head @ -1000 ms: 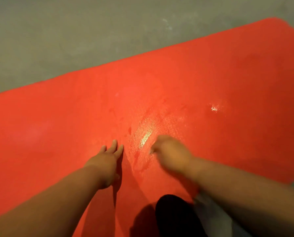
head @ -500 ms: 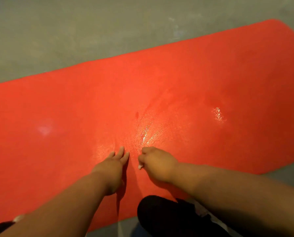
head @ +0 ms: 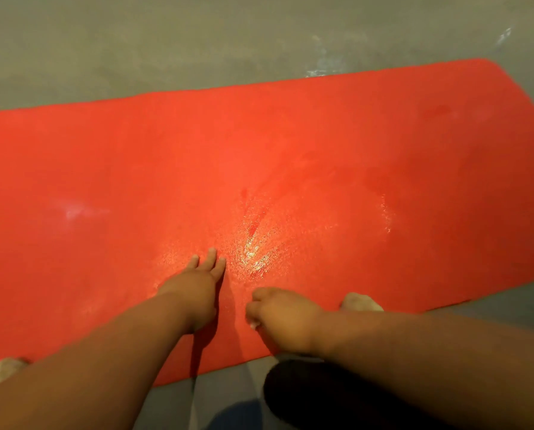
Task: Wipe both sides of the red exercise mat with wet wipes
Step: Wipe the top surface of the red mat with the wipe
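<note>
Head view: the right hand [head: 282, 318] has dragged back toward the near edge of the red exercise mat [head: 321, 135], which lies flat on the grey floor [head: 135, 41]. Its fingers are curled over a white sliver (probably the wet wipe [head: 253, 324]). The left hand [head: 194, 287] stays flat, bracing. The wet sheen [head: 253, 252] is spreading, on the top side only so far. No writing is readable.

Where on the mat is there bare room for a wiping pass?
On the mat, free: left stretch around the white smudge, far strip by the floor, right end. Crowded: the near edge, where the left hand presses flat beside the right hand gripping a wipe.
</note>
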A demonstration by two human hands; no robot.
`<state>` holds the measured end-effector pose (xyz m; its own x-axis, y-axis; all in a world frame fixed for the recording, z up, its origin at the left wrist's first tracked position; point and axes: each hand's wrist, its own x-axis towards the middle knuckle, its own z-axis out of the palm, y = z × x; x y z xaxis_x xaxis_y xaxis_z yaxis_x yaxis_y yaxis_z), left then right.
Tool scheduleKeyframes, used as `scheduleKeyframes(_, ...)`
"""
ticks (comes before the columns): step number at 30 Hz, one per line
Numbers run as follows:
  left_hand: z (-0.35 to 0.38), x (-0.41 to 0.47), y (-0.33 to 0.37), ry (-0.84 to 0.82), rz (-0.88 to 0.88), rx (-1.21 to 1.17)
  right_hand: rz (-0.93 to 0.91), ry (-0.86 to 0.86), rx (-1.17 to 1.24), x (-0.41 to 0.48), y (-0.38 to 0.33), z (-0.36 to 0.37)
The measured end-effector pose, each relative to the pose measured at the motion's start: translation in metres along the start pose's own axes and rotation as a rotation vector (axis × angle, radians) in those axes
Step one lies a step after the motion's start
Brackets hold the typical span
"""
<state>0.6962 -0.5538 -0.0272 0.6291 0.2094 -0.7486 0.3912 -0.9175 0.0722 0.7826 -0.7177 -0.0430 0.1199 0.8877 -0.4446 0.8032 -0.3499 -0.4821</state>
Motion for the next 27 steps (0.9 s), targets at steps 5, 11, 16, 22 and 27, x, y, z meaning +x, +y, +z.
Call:
scheduleKeyframes(5,-0.006,0.0,0.003,-0.002,0.005,0.023,0.489,0.382,0.13,-0.011,0.085,-0.031)
scheduleKeyframes(11,-0.017,0.005,0.018,-0.007,-0.028,0.129,0.625,0.461,-0.039,-0.023,0.093,-0.027)
scheduleKeyframes(16,-0.002,0.009,0.036,0.016,-0.149,0.012,-0.162,-0.051,-0.068,-0.04,0.025,0.003)
scheduleKeyframes(22,0.006,0.02,0.054,0.253,0.013,-0.029,0.512,0.346,-0.198,-0.083,0.149,-0.046)
scheduleKeyframes(27,0.0,0.02,0.073,0.131,-0.074,-0.026,0.207,0.204,-0.114,-0.059,0.076,-0.003)
